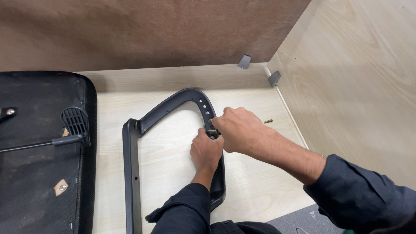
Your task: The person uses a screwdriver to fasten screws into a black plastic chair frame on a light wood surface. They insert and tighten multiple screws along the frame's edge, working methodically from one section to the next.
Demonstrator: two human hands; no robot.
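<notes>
Head cam shows one black plastic armrest frame (132,173) lying flat on the light wood tabletop (169,147), one upside-down black seat cushion (41,151) left of it, and one loose screw (268,121) right of it. Left hand (206,151) is curled around the frame's drilled side, right hand (239,130) pinches closed at those holes; can't tell what it's holding.

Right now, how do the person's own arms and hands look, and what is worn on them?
Both hands, left hand and right hand, are bare, with no gloves, rings or watch visible. Each arm wears a dark navy long sleeve: the left sleeve reaches the wrist, and the right sleeve is pushed back, leaving the forearm uncovered.
</notes>
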